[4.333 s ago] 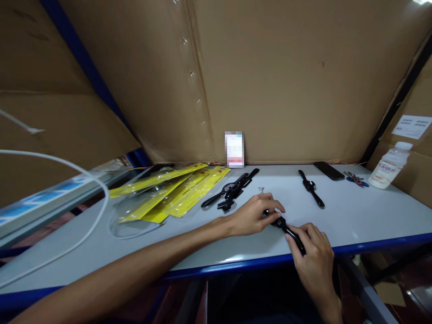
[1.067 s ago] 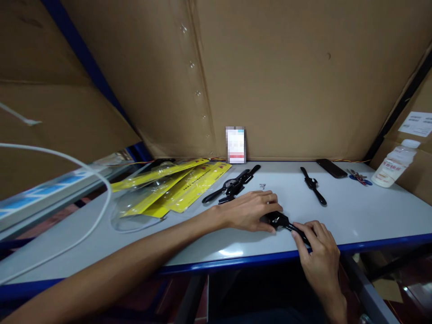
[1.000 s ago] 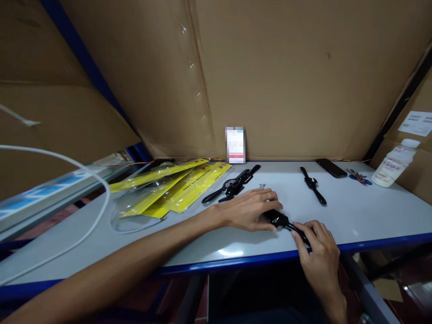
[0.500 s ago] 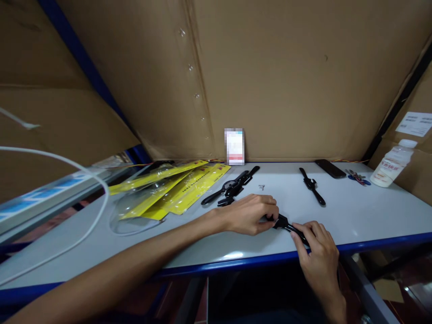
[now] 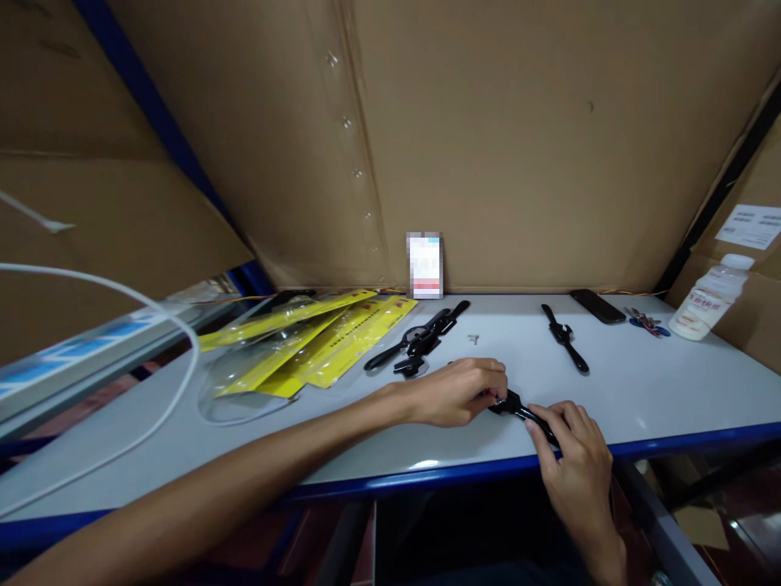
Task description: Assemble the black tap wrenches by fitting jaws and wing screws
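A black spokeshave (image 5: 510,402) lies at the front of the table, angled down to the right. My right hand (image 5: 574,457) is closed round its near handle, thumb on one side and fingers on the other. At the tool's middle, the fingers of my left hand (image 5: 469,394) are pinched together over a small shiny metal bit; its kind is mostly hidden by the fingertips. The far handle is largely covered by that hand. Small silvery screws (image 5: 473,338) lie behind my left hand. Farther right rests another black spokeshave (image 5: 565,337).
More black spokeshaves and parts (image 5: 421,335) lie left of centre. Yellow-backed plastic packages (image 5: 329,346) are heaped beside them. A lit phone (image 5: 425,267) leans on the cardboard wall. At right are a dark phone (image 5: 598,306), keys (image 5: 647,322) and a bottle (image 5: 710,299). A white cable (image 5: 183,366) loops at left.
My left hand's fingers have shifted slightly at the spokeshave's middle, and a shiny metal bit now shows by the fingertips. My right hand stays on the handle.
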A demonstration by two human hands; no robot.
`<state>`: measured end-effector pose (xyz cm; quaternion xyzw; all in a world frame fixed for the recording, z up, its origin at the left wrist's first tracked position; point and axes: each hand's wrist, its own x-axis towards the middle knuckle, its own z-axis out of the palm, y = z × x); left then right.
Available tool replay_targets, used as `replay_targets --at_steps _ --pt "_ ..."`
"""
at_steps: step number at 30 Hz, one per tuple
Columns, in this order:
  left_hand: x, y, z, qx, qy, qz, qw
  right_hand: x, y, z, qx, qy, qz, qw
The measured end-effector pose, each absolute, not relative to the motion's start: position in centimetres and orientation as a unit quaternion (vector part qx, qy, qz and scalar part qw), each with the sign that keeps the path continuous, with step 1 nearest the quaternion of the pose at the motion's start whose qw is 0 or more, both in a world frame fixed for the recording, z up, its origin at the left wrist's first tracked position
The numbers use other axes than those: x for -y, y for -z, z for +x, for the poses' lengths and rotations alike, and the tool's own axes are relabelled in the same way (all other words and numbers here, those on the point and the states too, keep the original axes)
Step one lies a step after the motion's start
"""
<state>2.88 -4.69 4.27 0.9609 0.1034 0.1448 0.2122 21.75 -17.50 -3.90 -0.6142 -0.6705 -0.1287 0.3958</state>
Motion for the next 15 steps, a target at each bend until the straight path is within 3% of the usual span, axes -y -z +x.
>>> replay_targets --at_steps 9,15 --pt "4.4 -4.1 3.0 -0.097 -0.166 0.96 0.201 17.4 3.9 21.8 0.674 0.136 -0.609 0.396" --pt "0.6 -5.9 1.2 -0.275 -0.349 0.893 0.076 18.8 3.9 22.4 0.674 0.192 -0.605 0.379"
